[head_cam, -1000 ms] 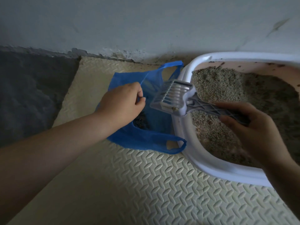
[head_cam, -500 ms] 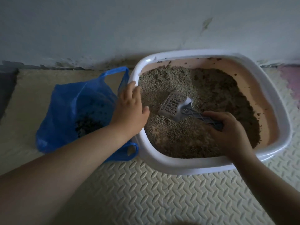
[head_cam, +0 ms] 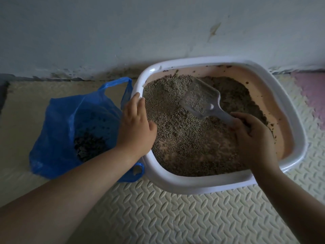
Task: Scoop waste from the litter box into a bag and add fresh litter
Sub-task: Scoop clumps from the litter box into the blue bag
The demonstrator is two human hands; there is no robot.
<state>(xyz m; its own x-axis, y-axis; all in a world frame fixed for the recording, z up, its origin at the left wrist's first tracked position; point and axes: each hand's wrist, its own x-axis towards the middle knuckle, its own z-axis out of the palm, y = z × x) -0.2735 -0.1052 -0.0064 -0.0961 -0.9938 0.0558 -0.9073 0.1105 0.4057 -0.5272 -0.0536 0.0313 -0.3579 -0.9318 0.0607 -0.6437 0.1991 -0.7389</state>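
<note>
A white-rimmed litter box (head_cam: 193, 185) with a pink inside stands on the floor mat against the wall, holding grey-brown litter (head_cam: 186, 138). My right hand (head_cam: 253, 136) is shut on the handle of a grey slotted scoop (head_cam: 200, 99), whose blade is tilted into the litter near the far side. My left hand (head_cam: 136, 127) rests on the box's left rim, fingers curled over the edge. To the left of the box lies an open blue plastic bag (head_cam: 70, 124) with dark waste (head_cam: 88, 147) inside.
A pale wall (head_cam: 140, 32) with a stained base runs behind the box and bag. A cream textured foam mat (head_cam: 167, 217) covers the floor in front. A pink mat tile (head_cam: 311, 95) sits at the right edge.
My left hand left the bag's opening and came to the box rim. The scoop went from over the bag into the box and has now pushed toward the far side of the litter.
</note>
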